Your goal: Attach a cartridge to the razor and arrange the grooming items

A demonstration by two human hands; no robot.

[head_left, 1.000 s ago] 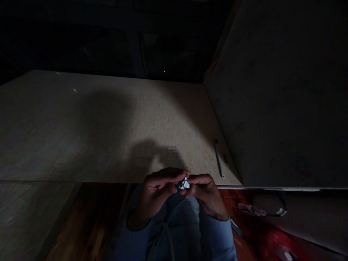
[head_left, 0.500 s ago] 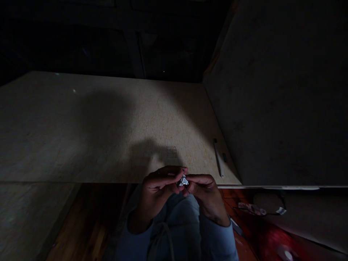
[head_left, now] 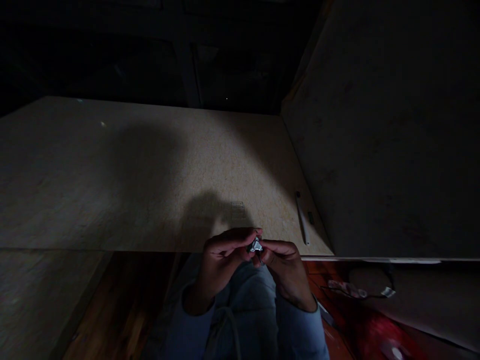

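Between my fingertips, at the near edge of the stone-patterned tabletop (head_left: 150,230), is a small shiny silver metal piece (head_left: 256,245); its exact kind is too small and dark to make out. My left hand (head_left: 227,255) pinches it from the left, the index finger stretched over the top. From the right, my right hand (head_left: 283,260) grips it with thumb and index finger. Just beyond my hands lies a flat, clear rectangular piece (head_left: 238,209), partly in shadow.
A slim white stick with a dark end (head_left: 302,220) lies at the right, beside a small dark piece (head_left: 311,217). A large upright panel (head_left: 382,150) borders the right side. Below the edge, a blurred red thing (head_left: 375,330) shows at lower right.
Both hands and the silver piece have shifted slightly to the right, my left hand the most. The grip stays much the same, and things on the table lie where they were.
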